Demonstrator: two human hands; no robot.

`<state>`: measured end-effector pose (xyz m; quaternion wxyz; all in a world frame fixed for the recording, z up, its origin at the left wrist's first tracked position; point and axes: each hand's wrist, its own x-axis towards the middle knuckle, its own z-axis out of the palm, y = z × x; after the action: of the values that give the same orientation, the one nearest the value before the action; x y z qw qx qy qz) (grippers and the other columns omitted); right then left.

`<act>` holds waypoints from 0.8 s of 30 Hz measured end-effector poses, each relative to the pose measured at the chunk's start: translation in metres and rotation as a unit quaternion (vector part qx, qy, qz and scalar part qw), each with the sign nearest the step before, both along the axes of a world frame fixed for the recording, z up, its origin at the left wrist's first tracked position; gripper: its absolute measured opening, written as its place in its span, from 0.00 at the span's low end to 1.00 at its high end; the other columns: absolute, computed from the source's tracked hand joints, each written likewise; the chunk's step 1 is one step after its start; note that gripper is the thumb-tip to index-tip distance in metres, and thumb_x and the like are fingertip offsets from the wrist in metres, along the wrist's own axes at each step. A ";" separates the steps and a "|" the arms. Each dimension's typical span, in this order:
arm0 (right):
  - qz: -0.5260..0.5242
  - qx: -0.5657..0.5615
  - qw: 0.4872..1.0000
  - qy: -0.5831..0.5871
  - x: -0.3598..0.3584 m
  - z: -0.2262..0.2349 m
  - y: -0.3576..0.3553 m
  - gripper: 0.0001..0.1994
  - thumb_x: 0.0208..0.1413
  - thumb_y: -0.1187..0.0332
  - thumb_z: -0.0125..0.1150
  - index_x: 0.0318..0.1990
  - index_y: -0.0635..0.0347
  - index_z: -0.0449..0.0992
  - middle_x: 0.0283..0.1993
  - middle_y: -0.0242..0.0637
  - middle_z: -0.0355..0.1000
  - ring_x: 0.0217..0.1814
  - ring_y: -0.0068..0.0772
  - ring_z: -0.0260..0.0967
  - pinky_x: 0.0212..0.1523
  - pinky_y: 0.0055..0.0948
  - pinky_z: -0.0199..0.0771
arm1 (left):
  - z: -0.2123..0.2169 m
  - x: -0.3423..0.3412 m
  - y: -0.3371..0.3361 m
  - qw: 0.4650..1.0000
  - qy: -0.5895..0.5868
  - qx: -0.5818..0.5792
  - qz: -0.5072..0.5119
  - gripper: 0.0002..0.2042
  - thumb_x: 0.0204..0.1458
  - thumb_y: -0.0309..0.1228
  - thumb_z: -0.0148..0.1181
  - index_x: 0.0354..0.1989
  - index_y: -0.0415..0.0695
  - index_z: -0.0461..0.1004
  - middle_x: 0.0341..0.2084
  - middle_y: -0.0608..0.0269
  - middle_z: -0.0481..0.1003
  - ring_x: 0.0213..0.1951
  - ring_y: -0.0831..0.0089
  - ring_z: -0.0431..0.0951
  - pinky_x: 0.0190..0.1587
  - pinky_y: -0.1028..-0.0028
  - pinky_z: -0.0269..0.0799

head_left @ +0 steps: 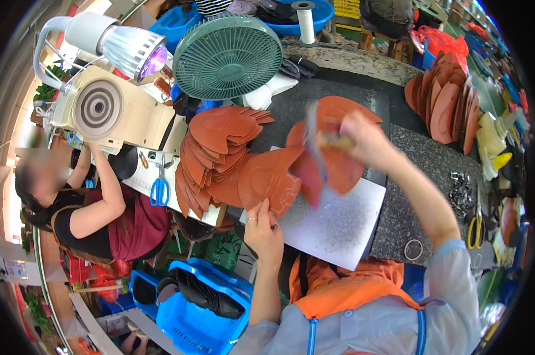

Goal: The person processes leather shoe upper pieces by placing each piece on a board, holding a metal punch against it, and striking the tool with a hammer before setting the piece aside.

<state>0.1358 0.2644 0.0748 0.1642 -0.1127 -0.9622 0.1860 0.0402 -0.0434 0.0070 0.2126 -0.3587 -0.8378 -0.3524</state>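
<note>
My left hand [262, 228] pinches the lower edge of a red-brown shoe-upper piece [267, 177] between thumb and fingers. My right hand [365, 142] is closed round a tan-handled tool [333, 141]. The tool's long, curved grey-blue end is smeared by motion, so its kind is unclear. Below and behind the tool are more red-brown pieces [344, 168], one of them blurred. To the left, many overlapping pieces form a stack [211, 151]. A white board [338, 222], speckled with dark dust, lies under the work in front of me.
A green fan [228, 56] and a white thread spool [305, 26] stand at the back. Left are blue scissors [159, 188], a sewing machine [125, 112] and a co-worker [102, 219]. Right are more pieces [445, 103] and yellow-handled scissors [475, 228]. Blue baskets [190, 331] stand lower left.
</note>
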 end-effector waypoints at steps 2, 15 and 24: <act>-0.062 0.011 0.998 -0.023 -0.007 -0.003 0.055 0.17 0.44 0.63 0.70 0.38 0.61 0.73 0.43 0.51 0.70 0.50 0.56 0.68 0.50 0.45 0.70 | -0.006 0.002 0.002 0.997 0.040 -0.067 0.007 0.17 0.47 0.20 0.63 0.47 0.42 0.79 0.39 0.59 0.76 0.37 0.57 0.78 0.37 0.64 0.75; -0.196 -0.128 0.961 -0.147 -0.021 -0.055 0.089 0.33 0.34 0.49 0.76 0.42 0.69 0.76 0.45 0.61 0.74 0.51 0.58 0.71 0.51 0.45 0.72 | 0.006 0.001 -0.006 0.991 0.031 -0.095 -0.094 0.22 0.37 0.18 0.64 0.46 0.46 0.81 0.41 0.61 0.74 0.38 0.60 0.77 0.38 0.64 0.75; -0.208 0.060 0.976 0.033 -0.025 -0.073 0.141 0.28 0.43 0.50 0.73 0.42 0.65 0.75 0.54 0.58 0.67 0.51 0.60 0.71 0.51 0.44 0.74 | 0.036 -0.013 -0.009 0.933 -0.278 -0.086 -0.212 0.20 0.48 0.08 0.49 0.49 0.39 0.74 0.48 0.53 0.65 0.49 0.62 0.73 0.49 0.71 0.73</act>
<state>0.1108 0.4051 0.0022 0.2373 -0.2943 -0.9210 0.0935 0.0272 -0.0527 0.0431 -0.1400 -0.4326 -0.7951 -0.4014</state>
